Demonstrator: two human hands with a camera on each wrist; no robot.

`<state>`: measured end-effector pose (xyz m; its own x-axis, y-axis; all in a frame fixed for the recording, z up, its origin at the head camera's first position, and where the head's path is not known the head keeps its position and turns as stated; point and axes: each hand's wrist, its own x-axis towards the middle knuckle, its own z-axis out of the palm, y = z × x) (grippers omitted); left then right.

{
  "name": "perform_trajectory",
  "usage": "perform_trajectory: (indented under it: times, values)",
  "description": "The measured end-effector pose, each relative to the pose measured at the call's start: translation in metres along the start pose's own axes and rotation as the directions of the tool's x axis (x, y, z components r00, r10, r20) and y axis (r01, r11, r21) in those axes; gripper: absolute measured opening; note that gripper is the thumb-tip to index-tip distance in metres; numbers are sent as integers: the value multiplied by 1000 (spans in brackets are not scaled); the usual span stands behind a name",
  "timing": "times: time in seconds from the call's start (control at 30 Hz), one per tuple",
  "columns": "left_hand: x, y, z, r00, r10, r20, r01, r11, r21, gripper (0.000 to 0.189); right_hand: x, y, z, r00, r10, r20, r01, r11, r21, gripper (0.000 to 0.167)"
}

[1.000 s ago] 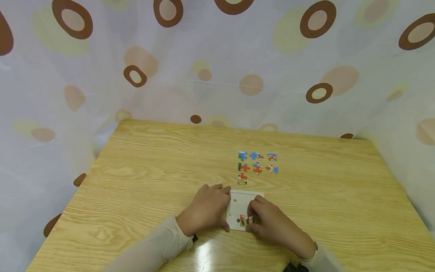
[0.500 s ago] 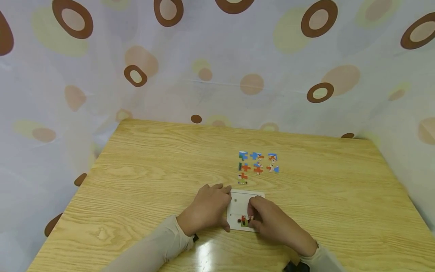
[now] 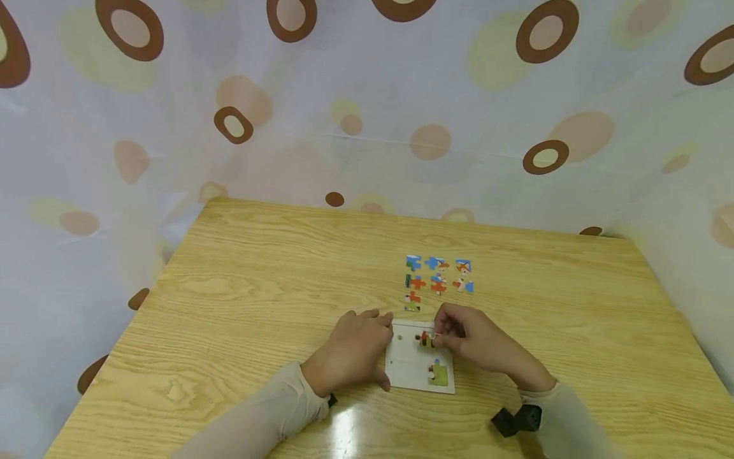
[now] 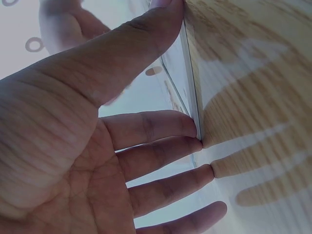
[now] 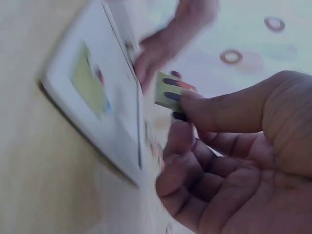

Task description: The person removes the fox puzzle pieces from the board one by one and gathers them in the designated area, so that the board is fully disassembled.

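My right hand (image 3: 476, 335) pinches a small jigsaw puzzle piece (image 3: 426, 340) between thumb and fingers, above the far right part of a white puzzle board (image 3: 404, 377). In the right wrist view this puzzle piece (image 5: 168, 92) is green with dark and red marks, held apart from the board. A mostly green puzzle piece (image 3: 439, 375) lies in the board's near right corner. At the board's left edge rests my left hand (image 3: 350, 350). The left wrist view shows its fingers (image 4: 161, 148) nearly straight, with some fingertips touching the board's edge.
Several loose puzzle pieces (image 3: 438, 284) lie in rows on the wooden table (image 3: 275, 268), just beyond the board. A spotted cloth (image 3: 378, 127) hangs behind the table and along its sides. A black device (image 3: 516, 421) is on the right wrist.
My right hand has carried the pinched puzzle piece from the board's near side toward its far right, uncovering the green corner piece. My left hand has stayed at the board's edge.
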<state>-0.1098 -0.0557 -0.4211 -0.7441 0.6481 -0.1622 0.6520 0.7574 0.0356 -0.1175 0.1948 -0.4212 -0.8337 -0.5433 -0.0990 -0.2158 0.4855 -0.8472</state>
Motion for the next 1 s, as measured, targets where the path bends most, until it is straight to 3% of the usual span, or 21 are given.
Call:
perform_trajectory:
  times: [0.17,0.3,0.6,1.0]
  values:
    - [-1,-1,0,1000,3,-1,-3,1000,-2,82,15,14,-18,992,29,-126,-36,997,-61,7]
    - [-1,-1,0,1000,4,-4,-4,1000,-12,81,27,26,-23,979,40,-202,-77,981,-179,9]
    - [-1,0,1,1000,16,-17,-16,1000,-15,78,35,35,-21,973,62,-220,-130,942,-310,6]
    - [-1,0,1,1000,10,-5,-10,1000,-5,81,27,27,-16,975,55,-214,-120,944,-306,13]
